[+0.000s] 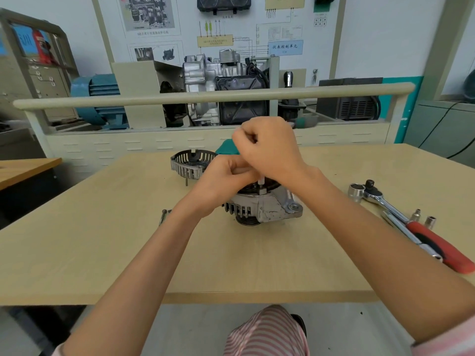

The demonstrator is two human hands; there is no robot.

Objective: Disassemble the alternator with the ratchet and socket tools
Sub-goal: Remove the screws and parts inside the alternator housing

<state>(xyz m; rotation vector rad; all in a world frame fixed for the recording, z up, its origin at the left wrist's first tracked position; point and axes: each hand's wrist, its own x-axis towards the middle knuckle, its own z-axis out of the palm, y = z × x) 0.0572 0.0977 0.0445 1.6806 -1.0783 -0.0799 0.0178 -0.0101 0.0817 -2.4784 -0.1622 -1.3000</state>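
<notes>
Silver finned alternator (264,205), pulley down, both hands atop

On the wall display board (221,29) behind the bench, we can read one label clearly: a light blue plate (285,48) toward the board's right side carries the Chinese characters 仪表控制单元, with a smaller line beneath that looks like "J28", though we cannot be sure of it. To the left of that plate, a yellow box (215,40) on the board holds print too small for us to read, and a caption under the diagram (148,12) at the board's upper left is blurred. Left of the board, a blue sign (25,41) in the cabinet shows large letters we cannot make out.
</notes>
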